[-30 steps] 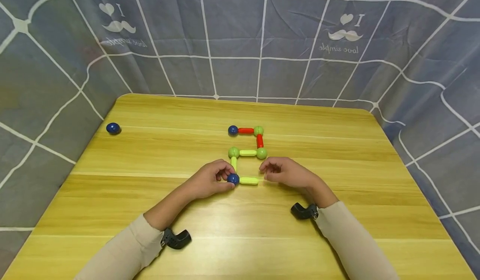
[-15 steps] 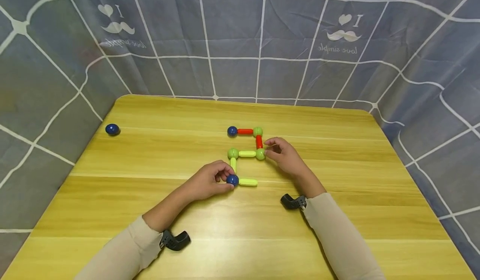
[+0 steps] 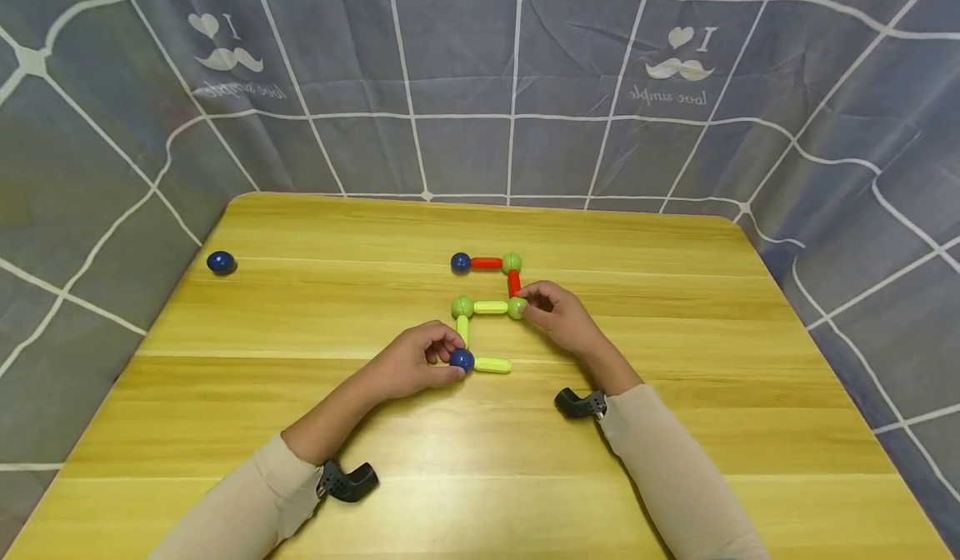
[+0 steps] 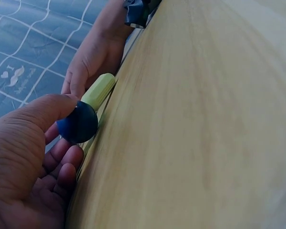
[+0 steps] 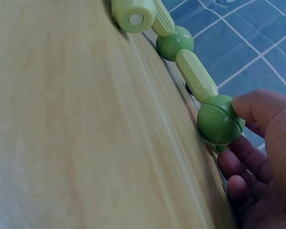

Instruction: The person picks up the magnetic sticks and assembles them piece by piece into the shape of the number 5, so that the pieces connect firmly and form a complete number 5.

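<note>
Balls and rods lie joined in a zigzag on the table. My left hand [image 3: 415, 362] pinches the near blue ball [image 3: 462, 361] between thumb and fingers. From that ball a yellow-green rod [image 3: 492, 366] points right, its far end bare. Another yellow-green rod [image 3: 462, 330] runs back to a green ball [image 3: 462, 307], and a third rod [image 3: 491, 307] leads right to a second green ball [image 5: 221, 119]. My right hand [image 3: 564, 318] holds this second ball with thumb and fingertips. Behind it a red rod [image 3: 513, 282] reaches a green ball [image 3: 512, 263], then a red rod [image 3: 487, 263] and a blue ball [image 3: 461, 262].
A separate blue ball [image 3: 221, 262] rests near the left edge of the wooden table [image 3: 337, 277]. A grey curtain [image 3: 457, 68] with white lines hangs behind and along both sides. Black wrist devices [image 3: 348, 482] sit on both sleeves.
My right hand has moved from beside the near rod's bare end, back and slightly left, to the right-hand green ball, which it now holds. My left hand stays on the near blue ball.
</note>
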The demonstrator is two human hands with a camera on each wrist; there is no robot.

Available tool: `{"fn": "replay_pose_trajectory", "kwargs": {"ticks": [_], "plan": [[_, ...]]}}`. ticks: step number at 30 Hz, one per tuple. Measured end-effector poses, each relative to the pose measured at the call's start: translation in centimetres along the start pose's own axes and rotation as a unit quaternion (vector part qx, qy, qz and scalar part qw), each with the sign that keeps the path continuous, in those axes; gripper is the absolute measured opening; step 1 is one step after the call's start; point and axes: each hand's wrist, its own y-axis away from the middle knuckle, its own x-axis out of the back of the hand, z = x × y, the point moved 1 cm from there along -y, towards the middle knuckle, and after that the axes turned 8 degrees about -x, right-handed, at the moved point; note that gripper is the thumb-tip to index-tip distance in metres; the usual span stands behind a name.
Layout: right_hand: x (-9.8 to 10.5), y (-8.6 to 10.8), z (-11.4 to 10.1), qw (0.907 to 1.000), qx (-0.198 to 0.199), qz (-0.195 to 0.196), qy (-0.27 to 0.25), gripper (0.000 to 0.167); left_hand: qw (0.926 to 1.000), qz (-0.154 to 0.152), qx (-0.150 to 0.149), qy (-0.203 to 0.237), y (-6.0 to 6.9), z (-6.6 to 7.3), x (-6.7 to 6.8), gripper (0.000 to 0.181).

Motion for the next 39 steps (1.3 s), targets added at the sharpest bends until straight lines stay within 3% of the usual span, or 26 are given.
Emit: {"fn": "replay_pose_trajectory", "kwargs": {"ticks": [5, 9, 13, 18, 21, 26, 33, 35, 39], "plan": [[-0.2, 0.0, 0.2, 0.9999, -0.004, 0.002, 0.009, 0.022, 0.9996, -0.017, 0.019, 0.010, 0.2, 0.1, 0.4, 0.029], [-0.3, 0.0, 0.0, 0.9999, 0.001, 0.005, 0.012, 0.023, 0.9984, -0.033, 0.043, 0.017, 0.5, 0.6, 1.8, 0.034], [-0.3, 0.1, -0.5, 0.9999, 0.005, 0.007, 0.007, 0.022, 0.9975, -0.023, 0.065, 0.012, 1.0, 0.8, 4.5, 0.037], [-0.2, -0.2, 0.2, 0.9999, 0.002, 0.009, 0.011, 0.021, 0.9943, 0.028, 0.098, -0.029, 2.1, 0.6, 9.0, 0.039], [-0.2, -0.1, 0.2, 0.9998, 0.005, 0.010, 0.014, 0.022, 0.9881, 0.058, 0.123, -0.071, 3.4, 0.4, 11.8, 0.041], [-0.2, 0.1, 0.3, 0.9999, 0.008, 0.006, 0.010, 0.025, 0.9746, 0.110, 0.138, -0.138, 5.5, -0.2, 16.1, 0.041], [0.0, 0.2, 0.1, 0.9999, 0.003, 0.007, 0.015, 0.021, 0.9581, 0.186, 0.158, -0.150, 7.8, -2.0, 21.1, 0.041], [0.0, 0.1, 0.1, 0.9998, 0.006, 0.006, 0.016, 0.021, 0.9508, 0.190, 0.176, -0.170, 8.2, -2.6, 22.1, 0.045], [-0.1, 0.1, 0.1, 0.9999, 0.008, 0.005, 0.013, 0.021, 0.9387, 0.171, 0.214, -0.209, 8.8, -3.9, 23.8, 0.056]]}}
